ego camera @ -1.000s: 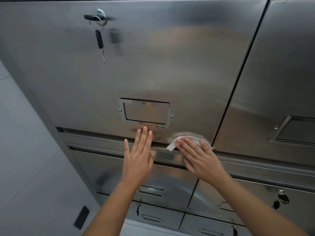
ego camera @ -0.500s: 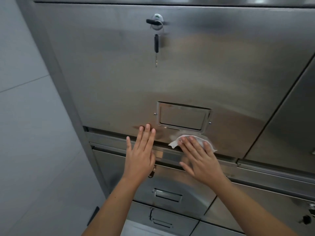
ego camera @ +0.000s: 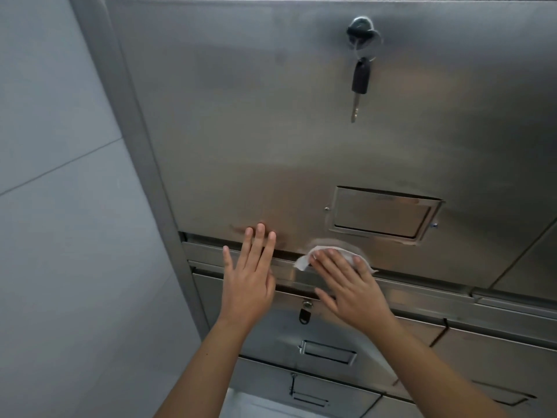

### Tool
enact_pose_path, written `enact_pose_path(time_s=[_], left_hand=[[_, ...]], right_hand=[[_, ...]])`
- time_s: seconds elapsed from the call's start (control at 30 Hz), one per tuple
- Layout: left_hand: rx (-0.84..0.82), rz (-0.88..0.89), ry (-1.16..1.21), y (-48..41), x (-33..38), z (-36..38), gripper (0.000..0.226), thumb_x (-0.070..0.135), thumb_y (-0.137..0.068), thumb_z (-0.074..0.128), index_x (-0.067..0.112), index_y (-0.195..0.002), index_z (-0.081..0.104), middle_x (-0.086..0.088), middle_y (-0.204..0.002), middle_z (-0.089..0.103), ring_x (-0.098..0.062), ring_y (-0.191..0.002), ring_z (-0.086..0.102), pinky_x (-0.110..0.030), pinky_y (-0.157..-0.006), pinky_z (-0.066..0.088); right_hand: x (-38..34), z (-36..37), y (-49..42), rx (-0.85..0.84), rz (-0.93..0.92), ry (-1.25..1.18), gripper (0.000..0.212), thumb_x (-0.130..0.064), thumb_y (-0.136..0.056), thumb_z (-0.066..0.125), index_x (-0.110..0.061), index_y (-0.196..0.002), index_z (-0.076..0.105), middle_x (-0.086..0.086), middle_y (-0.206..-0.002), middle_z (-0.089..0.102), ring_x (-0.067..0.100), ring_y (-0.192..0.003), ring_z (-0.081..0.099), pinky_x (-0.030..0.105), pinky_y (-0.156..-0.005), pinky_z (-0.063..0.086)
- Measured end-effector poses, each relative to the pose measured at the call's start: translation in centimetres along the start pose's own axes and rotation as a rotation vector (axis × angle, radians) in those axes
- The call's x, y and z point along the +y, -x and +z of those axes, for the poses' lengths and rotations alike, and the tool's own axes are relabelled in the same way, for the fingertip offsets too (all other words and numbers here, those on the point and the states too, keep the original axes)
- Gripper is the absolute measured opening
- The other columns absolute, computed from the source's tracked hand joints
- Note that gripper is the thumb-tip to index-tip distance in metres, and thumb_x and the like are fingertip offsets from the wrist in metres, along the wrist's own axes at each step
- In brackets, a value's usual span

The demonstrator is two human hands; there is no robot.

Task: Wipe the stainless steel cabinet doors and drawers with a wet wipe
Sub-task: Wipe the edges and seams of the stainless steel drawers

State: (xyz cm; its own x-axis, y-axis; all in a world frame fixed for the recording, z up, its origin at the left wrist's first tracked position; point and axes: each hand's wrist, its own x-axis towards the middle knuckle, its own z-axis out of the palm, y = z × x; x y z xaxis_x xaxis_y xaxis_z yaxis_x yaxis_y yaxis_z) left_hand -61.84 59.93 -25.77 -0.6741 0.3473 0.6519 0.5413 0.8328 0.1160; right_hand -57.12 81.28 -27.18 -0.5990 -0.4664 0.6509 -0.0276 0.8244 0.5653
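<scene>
Both hands sat low on cabinet door, below-left of recessed handle. Right hand flat, fingers straight, pressed wet wipe against door's bottom edge. Left hand open, fingers together, bracing beside it. Step: wiping lower strip. Next likely: sweep further along edge, then drawers beneath.

A grey tiled wall stands left; a black-headed key dangles above.

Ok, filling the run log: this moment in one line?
right hand presses wet wipe on cabinet door lower edge | left hand flat beside it | key hanging above
</scene>
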Motion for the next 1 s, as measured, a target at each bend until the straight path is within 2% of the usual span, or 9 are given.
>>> enact_pose_path(time_s=[0.13,0.27,0.4,0.53,0.7,0.8,0.83,0.9,1.0], left_hand=[[-0.019,-0.016,0.002,0.4,-1.7,-0.1,0.070,0.021,-0.085,0.030,0.019,-0.149,0.003,-0.001,-0.157,-0.001,-0.015,-0.144,-0.003,-0.060,-0.105,0.007],[-0.012,-0.049,-0.025,0.5,-3.7,-0.8,0.065,0.021,-0.086,0.032,0.014,-0.147,0.013,-0.007,-0.154,0.014,-0.013,-0.144,-0.003,-0.063,-0.102,0.003],[0.003,-0.047,-0.089,0.2,-6.8,-1.7,0.064,0.021,-0.084,0.032,0.015,-0.146,0.018,-0.006,-0.153,0.018,-0.015,-0.144,0.002,-0.063,-0.102,0.007],[0.015,-0.073,-0.139,-0.1,-9.2,-2.2,0.065,0.020,-0.083,0.034,0.015,-0.146,0.020,-0.006,-0.153,0.019,-0.020,-0.141,0.017,-0.063,-0.102,0.009],[0.012,-0.107,-0.173,0.2,-10.9,-2.8,0.063,0.022,-0.084,0.034,0.010,-0.145,0.025,-0.007,-0.152,0.020,-0.021,-0.140,0.017,-0.063,-0.100,0.008],[0.013,-0.139,-0.251,0.4,-12.0,-3.5,0.060,0.024,-0.085,0.033,0.008,-0.143,0.032,-0.008,-0.150,0.027,-0.024,-0.139,0.025,-0.065,-0.102,0.015],[0.025,-0.156,-0.283,0.6,-12.6,-3.9,0.059,0.024,-0.086,0.033,0.006,-0.143,0.034,-0.009,-0.150,0.029,-0.026,-0.138,0.029,-0.060,-0.106,0.017],[0.066,-0.157,-0.330,1.0,-13.8,-4.6,0.058,0.023,-0.087,0.032,0.003,-0.141,0.034,-0.012,-0.149,0.029,-0.027,-0.137,0.031,-0.046,-0.113,0.010],[0.082,-0.095,-0.382,1.6,-14.5,-5.3,0.058,0.022,-0.089,0.031,0.001,-0.142,0.027,-0.013,-0.148,0.029,-0.023,-0.143,0.011,-0.039,-0.115,0.000]], right_hand=[[-1.3,-0.1,-0.5,-0.008,0.049,-0.060,0.063,-0.046,-0.097,0.017,-0.013,-0.149,0.004,0.003,-0.157,-0.010,0.015,-0.144,-0.005,0.040,-0.113,-0.002],[-4.5,0.1,-4.6,-0.010,-0.002,-0.050,0.070,-0.050,-0.095,0.023,-0.012,-0.149,0.003,0.006,-0.156,-0.012,0.016,-0.144,-0.007,0.040,-0.113,-0.005],[-7.7,0.4,-8.6,-0.028,-0.028,-0.020,0.075,-0.053,-0.093,0.028,-0.012,-0.149,0.001,0.008,-0.155,-0.016,0.018,-0.143,-0.011,0.039,-0.112,-0.002],[-7.3,0.5,-8.7,-0.022,-0.107,-0.034,0.069,-0.049,-0.093,0.027,-0.013,-0.149,0.007,0.007,-0.156,-0.013,0.017,-0.143,-0.007,0.037,-0.113,0.001],[-8.1,0.3,-9.6,-0.033,-0.116,-0.033,0.071,-0.049,-0.093,0.024,-0.012,-0.149,0.002,0.006,-0.156,-0.014,0.017,-0.143,-0.009,0.037,-0.112,0.001],[-10.2,0.2,-12.3,-0.035,-0.144,-0.011,0.070,-0.054,-0.092,0.027,-0.013,-0.148,0.013,0.003,-0.156,0.002,0.016,-0.143,0.000,0.037,-0.112,0.000],[-10.9,0.1,-13.4,-0.033,-0.158,-0.001,0.069,-0.055,-0.091,0.028,-0.015,-0.147,0.018,0.001,-0.154,0.008,0.014,-0.142,0.005,0.037,-0.112,0.001],[-12.4,-0.2,-15.5,-0.032,-0.179,-0.004,0.066,-0.057,-0.090,0.029,-0.022,-0.146,0.021,-0.007,-0.152,0.013,0.012,-0.140,0.012,0.036,-0.112,0.000],[-14.2,-0.4,-17.3,-0.045,-0.173,-0.054,0.067,-0.059,-0.089,0.033,-0.025,-0.145,0.023,-0.010,-0.151,0.016,0.008,-0.139,0.017,0.036,-0.111,0.000]])
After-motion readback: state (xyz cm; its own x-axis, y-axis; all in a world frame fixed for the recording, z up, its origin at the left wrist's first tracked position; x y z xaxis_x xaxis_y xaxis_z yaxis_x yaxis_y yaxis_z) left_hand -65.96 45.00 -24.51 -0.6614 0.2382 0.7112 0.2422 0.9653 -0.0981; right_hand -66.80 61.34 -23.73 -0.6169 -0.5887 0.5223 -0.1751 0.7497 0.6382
